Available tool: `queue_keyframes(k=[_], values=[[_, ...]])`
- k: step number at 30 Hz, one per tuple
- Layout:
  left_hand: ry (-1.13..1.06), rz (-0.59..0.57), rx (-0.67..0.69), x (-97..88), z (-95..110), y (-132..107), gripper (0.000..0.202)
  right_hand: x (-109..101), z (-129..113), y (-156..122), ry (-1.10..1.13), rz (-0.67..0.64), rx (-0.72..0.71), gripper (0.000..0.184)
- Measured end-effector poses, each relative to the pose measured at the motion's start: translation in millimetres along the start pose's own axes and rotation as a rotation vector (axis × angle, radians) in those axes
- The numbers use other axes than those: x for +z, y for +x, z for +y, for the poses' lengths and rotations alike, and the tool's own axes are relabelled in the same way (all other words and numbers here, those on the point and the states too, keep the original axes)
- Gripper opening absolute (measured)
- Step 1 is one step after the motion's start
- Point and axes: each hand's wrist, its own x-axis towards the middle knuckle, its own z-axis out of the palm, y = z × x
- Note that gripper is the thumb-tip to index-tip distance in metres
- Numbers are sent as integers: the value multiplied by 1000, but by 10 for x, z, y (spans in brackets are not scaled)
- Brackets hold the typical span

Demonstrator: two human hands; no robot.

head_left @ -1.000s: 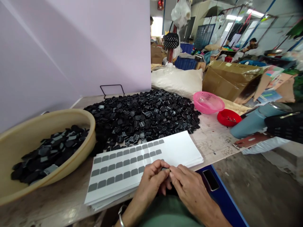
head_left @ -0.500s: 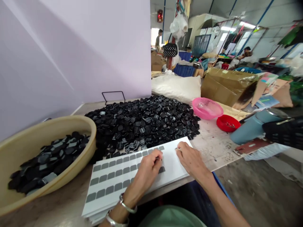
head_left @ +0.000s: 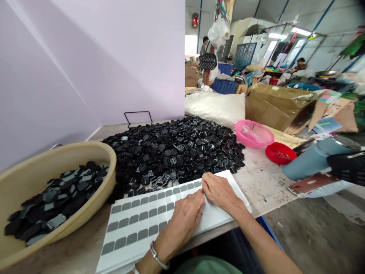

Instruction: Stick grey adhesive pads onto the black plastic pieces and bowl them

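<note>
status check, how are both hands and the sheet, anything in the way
Left hand, right hand close together over the white sheet. Anything gripped: can't tell. Left hand blocks part of the grey patches; black pieces heaped beyond.

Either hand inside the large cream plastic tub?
No, the left hand and right hand are both over the white paper sheets with grey patches, outside the tub.

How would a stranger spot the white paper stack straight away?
Find the table with the black pile. Nearer the camera, under the left hand and right hand, lies the stack. Unlike the pile and tub, it's flat and white, with rows of grey patches.
</note>
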Motion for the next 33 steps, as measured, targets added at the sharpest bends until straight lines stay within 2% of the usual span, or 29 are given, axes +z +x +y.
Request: queue_keyframes(k=[8, 12, 15, 18, 20, 23, 26, 30, 33], values=[[11, 26, -3, -24, 59, 23, 23, 20, 72, 100, 364, 13, 37, 13], [-161, 47, -39, -90, 36, 8, 20, 30, 198, 95, 663, 2, 72, 18], [-210, 150, -211, -257, -126, -16, 22, 40, 296, -54, 830, 2, 160, 23], [13, 297, -472, -490, -384, -31, 25, 45, 354, -310, 922, -12, 252, 24], [120, 299, -553, -614, -548, -14, 24, 48, 354, -483, 957, -24, 303, 27], [201, 229, -567, -695, -702, 62, 15, 53, 311, -663, 1030, -22, 377, 29], [242, 183, -552, -712, -752, 167, 8, 34, 260, -733, 1105, -23, 407, 29], [218, 176, -546, -797, -736, 248, 6, -12, 181, -729, 1142, -42, 406, 27], [162, 216, -536, -876, -628, 206, 12, 2, 85, -720, 1211, -41, 413, 30]])
